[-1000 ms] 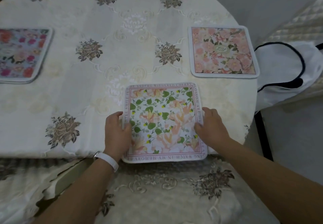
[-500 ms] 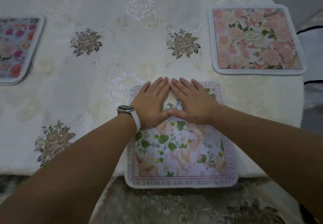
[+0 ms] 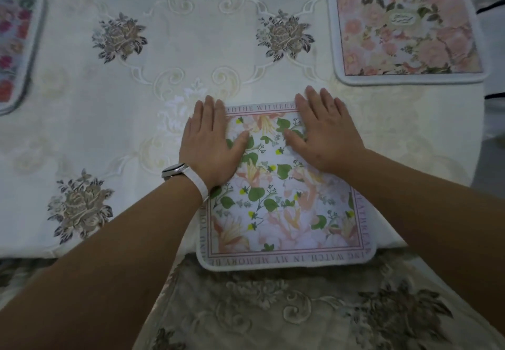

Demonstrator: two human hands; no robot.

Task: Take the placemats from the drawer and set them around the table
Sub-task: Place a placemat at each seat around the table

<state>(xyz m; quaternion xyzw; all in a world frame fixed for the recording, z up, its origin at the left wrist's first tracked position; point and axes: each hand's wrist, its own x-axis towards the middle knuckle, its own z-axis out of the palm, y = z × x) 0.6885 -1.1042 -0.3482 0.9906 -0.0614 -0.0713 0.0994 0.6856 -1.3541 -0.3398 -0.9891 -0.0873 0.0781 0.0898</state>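
Square floral placemat [image 3: 284,199] is pressed flat w/ both palms: left hand [image 3: 210,142] & right hand [image 3: 325,134], fingers straight, nothing gripped; soft rounded corners, embroidered tablecloth [image 3: 164,82] underneath.

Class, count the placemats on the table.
3: the leafy placemat at the near edge, the pink placemat far right, the red-flowered placemat cut off at the left. More may lie out of view.

Green-leaf placemat [image 3: 284,202] is pressed flat at its far corners by left hand [image 3: 211,142] and right hand [image 3: 326,134]; pink placemat [image 3: 407,24] is seen at 1 o'clock.
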